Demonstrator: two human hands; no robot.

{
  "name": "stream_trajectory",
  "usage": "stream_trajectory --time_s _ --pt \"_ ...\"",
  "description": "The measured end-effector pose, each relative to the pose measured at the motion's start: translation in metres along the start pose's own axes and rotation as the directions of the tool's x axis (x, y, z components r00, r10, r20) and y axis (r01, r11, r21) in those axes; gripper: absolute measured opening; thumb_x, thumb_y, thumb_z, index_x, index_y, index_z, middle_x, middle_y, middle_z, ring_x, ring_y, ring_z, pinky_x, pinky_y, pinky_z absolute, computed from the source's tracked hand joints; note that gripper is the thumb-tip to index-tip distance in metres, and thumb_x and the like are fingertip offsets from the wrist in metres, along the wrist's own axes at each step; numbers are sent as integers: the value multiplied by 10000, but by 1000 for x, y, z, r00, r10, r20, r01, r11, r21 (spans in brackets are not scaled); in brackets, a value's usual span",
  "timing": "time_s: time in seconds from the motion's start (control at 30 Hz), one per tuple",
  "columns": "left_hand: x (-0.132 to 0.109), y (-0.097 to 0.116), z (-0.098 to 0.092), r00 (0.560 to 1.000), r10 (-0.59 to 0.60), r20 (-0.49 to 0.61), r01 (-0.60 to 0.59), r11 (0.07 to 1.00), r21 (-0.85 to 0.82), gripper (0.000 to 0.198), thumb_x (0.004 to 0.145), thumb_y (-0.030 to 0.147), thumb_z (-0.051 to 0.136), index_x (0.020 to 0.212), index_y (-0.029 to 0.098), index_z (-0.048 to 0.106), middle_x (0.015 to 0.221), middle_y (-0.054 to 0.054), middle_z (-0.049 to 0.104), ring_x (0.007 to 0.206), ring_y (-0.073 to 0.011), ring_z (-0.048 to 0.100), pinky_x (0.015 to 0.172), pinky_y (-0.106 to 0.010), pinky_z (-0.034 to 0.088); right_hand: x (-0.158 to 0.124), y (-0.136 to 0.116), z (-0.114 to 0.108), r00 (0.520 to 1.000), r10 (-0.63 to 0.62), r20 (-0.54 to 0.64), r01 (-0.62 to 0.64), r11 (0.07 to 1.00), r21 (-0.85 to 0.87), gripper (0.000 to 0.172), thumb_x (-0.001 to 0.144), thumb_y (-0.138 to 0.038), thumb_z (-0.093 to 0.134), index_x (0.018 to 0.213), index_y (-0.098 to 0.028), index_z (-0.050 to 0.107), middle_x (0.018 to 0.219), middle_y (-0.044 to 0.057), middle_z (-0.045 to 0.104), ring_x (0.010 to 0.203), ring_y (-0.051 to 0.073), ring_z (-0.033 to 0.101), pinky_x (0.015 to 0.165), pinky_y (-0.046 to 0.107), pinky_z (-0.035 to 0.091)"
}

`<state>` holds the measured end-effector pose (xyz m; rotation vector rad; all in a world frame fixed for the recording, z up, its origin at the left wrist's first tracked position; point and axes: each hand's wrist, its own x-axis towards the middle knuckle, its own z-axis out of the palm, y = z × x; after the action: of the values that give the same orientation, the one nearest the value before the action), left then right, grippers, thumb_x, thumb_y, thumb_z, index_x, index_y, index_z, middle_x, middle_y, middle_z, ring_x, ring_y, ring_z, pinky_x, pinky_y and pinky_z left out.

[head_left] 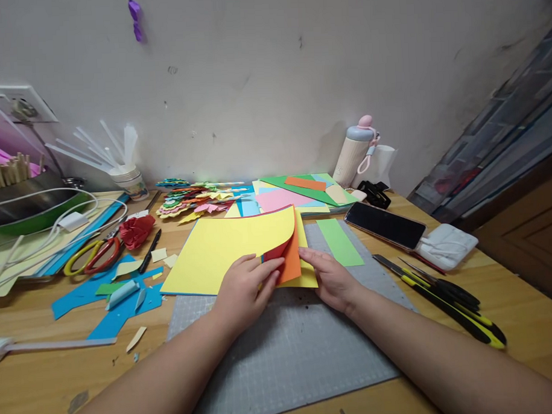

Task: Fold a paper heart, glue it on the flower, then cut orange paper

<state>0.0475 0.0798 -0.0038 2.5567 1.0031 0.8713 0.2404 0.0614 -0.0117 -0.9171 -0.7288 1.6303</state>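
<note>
A stack of coloured paper [223,245] lies over the far part of a grey cutting mat [281,352], yellow on top. Its right edge is curled up, showing red and orange sheets [293,264] underneath. My left hand [247,289] grips the lifted near edge, with its fingers bent around it. At the right edge, my right hand [330,279] pinches the orange and yellow sheets, its fingers partly hidden beneath. A light green paper strip [340,242] lies on the mat just beyond my right hand.
On the right are a phone [385,225], a utility knife [447,307], dark-handled scissors [455,292] and a white charger [447,246]. Scissors [93,255] and blue paper scraps [112,318] lie left. Behind stand a bottle [353,156], a paper cup [129,182] and folded paper pieces [198,200].
</note>
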Motion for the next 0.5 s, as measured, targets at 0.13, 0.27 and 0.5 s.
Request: stream_trajectory --time_s 0.13,0.27,0.5 --pt "1 4 0 996 -93 -13 92 994 -50 263 822 377 600 1047 253 657 923 -42 716 832 -210 605 883 -394 420 -1 1 0 1000 -5 -24 3 999 -50 249 717 -407 738 848 -204 677 832 5 727 733 153 656 699 268 491" --pt "1 4 3 967 -252 -41 247 964 -99 219 890 289 460 827 209 655 734 -13 673 677 -159 575 654 -280 428 -2 0 1 1000 3 -29 -5 996 -94 286 706 -418 744 880 -198 687 828 16 720 755 156 646 715 271 473" --pt "4 -4 9 891 -445 -93 421 885 -199 278 879 374 473 678 191 530 614 50 554 548 -100 496 519 -202 379 2 2 -3 999 -5 -32 0 985 -170 282 729 -417 726 906 -199 696 869 32 717 803 170 637 745 285 460"
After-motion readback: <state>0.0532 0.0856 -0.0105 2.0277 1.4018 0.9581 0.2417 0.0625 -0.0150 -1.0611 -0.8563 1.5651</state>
